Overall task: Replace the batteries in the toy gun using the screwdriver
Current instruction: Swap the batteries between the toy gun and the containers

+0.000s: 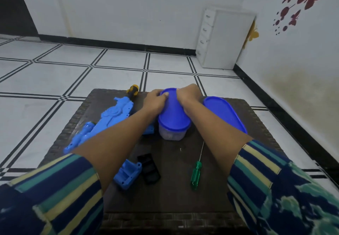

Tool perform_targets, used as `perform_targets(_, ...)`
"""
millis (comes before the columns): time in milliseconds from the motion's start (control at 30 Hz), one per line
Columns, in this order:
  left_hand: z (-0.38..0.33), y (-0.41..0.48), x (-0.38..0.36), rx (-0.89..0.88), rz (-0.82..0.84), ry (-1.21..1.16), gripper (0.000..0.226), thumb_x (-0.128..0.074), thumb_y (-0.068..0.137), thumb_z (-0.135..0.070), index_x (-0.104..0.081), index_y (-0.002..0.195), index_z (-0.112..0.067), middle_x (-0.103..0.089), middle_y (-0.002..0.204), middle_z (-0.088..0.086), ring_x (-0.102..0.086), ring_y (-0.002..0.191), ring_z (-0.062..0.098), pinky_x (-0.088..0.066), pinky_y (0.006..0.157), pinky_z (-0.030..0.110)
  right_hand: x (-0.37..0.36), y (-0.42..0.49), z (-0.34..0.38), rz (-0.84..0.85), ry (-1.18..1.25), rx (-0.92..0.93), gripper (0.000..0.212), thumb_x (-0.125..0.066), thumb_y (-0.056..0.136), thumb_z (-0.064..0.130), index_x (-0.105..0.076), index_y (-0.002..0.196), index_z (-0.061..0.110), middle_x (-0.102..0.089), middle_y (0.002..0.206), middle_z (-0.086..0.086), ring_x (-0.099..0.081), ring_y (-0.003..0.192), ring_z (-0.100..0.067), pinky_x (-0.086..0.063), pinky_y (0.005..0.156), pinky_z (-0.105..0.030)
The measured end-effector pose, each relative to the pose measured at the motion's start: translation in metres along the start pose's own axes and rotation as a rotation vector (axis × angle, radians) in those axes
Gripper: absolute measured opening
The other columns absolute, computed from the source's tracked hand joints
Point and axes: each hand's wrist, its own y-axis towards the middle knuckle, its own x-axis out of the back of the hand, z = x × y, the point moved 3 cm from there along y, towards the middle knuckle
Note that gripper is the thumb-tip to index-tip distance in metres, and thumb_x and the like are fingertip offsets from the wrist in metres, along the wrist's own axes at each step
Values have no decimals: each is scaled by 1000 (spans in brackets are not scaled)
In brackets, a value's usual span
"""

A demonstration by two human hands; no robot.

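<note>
Both your hands are on the blue lid of the clear oval tub at the middle of the desk. Your left hand curls its fingers over the lid's far left rim, and your right hand grasps the far right rim. The lid is thin, flexible plastic that likely snaps onto the tub. Peel it up from one edge and steady the light tub, or it may jump and spill. What the tub holds is too blurred to tell.

The toy gun lies just left of the tub, running diagonally under your left forearm. It looks like a hollow moulded shell, light and stiff but easy to crack at thin edges. Take it by the thick body, not by the narrow end. A blue boxy part with an open cavity sits near you, touching a black cover. Whether that part joins the gun behind your arm cannot be told.

The green screwdriver lies apart on the right, its thin shaft pointing away from you. Take it by the smooth, rather slippery handle. A second blue-lidded tub stands just right of your right hand, and a yellow-and-black handle shows at the desk's far edge
</note>
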Motion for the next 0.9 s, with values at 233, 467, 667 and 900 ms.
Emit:
perform_targets(233, 20, 26, 5, 237, -36, -244, 75, -31, 69, -72, -67, 98, -14, -72, 99, 10, -69, 92, 29, -54, 89, 46, 6, -11, 14, -177, 120, 272, 19, -49, 99, 16, -63, 109, 6, -57, 119, -9, -51, 108, -24, -35, 80, -26)
perform_targets(467, -8, 3, 10, 238, 49, -35, 24, -48, 92, -21, -55, 71, -10, -60, 81, 11, -55, 77, 27, -45, 72, 35, 39, -21, 19, -111, 489, 307, 8, -46, 101, 13, -52, 102, 9, -56, 92, 1, -48, 69, -4, -41, 51, -7)
perform_targets(667, -58, -31, 15, -40, -174, -329, 44, -51, 88, -48, -65, 89, -6, -68, 104, 17, -62, 88, 24, -49, 83, 42, 97, -33, 36, -6, 602, 390, 6, -47, 101, 19, -51, 104, 14, -53, 84, 8, -49, 71, -2, -41, 56, -7)
perform_targets(900, -108, -95, -15, -510, 77, -81, 25, -53, 94, -5, -60, 116, -13, -69, 108, 5, -65, 101, 17, -56, 83, 32, 152, -43, 23, 107, 940, 206, 17, -48, 100, 29, -56, 90, 18, -60, 93, -1, -53, 89, -18, -44, 83, -38)
